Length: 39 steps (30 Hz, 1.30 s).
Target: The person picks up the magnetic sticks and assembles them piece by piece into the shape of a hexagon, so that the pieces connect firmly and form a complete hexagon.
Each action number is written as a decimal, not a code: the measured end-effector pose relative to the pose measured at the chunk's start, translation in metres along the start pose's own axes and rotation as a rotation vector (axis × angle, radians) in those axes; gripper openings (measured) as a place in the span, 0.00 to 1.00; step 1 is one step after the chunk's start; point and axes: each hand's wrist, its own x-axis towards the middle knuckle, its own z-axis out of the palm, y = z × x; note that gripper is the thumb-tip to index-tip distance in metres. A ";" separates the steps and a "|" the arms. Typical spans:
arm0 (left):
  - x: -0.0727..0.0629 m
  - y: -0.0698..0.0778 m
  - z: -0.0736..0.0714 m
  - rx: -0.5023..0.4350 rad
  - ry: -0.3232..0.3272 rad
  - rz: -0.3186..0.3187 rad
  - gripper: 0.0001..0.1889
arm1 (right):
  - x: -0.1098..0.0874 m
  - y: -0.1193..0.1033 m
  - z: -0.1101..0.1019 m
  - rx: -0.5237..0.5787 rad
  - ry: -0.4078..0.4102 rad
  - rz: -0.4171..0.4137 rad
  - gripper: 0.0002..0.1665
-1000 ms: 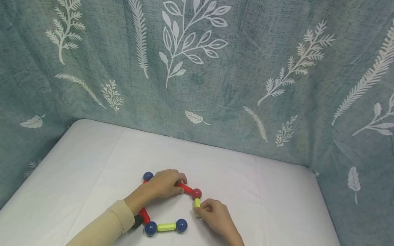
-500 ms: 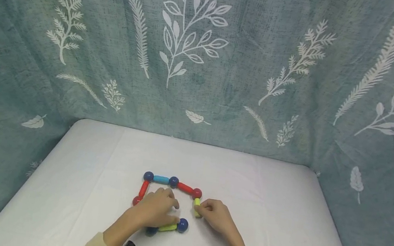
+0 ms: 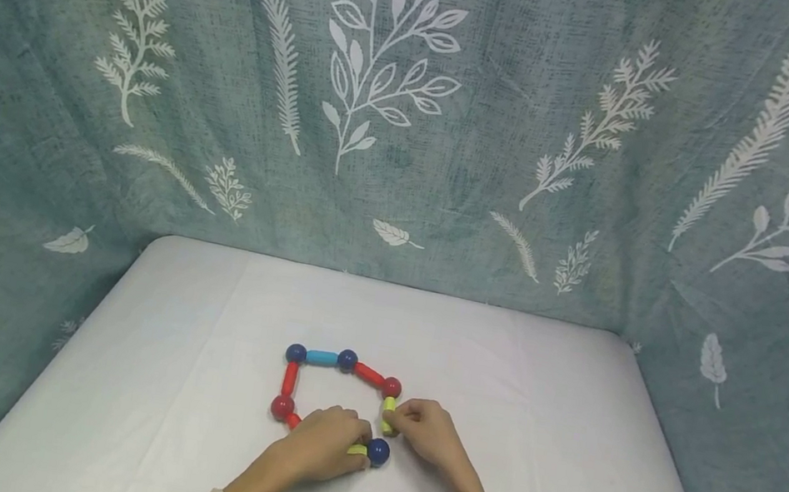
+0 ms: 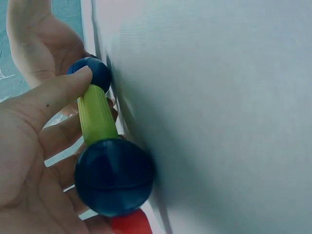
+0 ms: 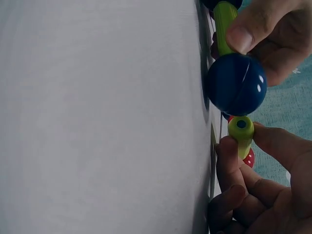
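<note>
My left hand grips a yellow-green rod near the front of the white table, thumb on one side and fingers behind. A blue ball sits on the rod's right end, and another blue ball on its left end. My right hand pinches a second yellow-green rod between thumb and fingers. This rod's far end meets a red ball; its near end lies close to the right blue ball. Whether they touch I cannot tell.
From the red ball the chain runs left through a red rod, a blue ball, a light-blue rod and a corner blue ball. Then come a red rod, a red ball and a partly hidden red rod.
My left hand has come from the back of the chain to the front rod and taken hold of it. That rod and its balls have shifted right, towards my nearly still right hand.
</note>
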 end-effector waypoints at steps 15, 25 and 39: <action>0.006 -0.004 0.004 -0.076 0.029 -0.029 0.14 | 0.000 -0.004 0.002 0.014 -0.031 -0.022 0.16; -0.015 -0.021 -0.021 0.003 0.239 -0.144 0.14 | 0.005 -0.003 -0.008 -0.026 0.029 0.020 0.13; -0.044 -0.063 -0.038 -0.158 0.386 -0.410 0.27 | 0.024 -0.009 -0.016 -0.082 0.126 -0.057 0.12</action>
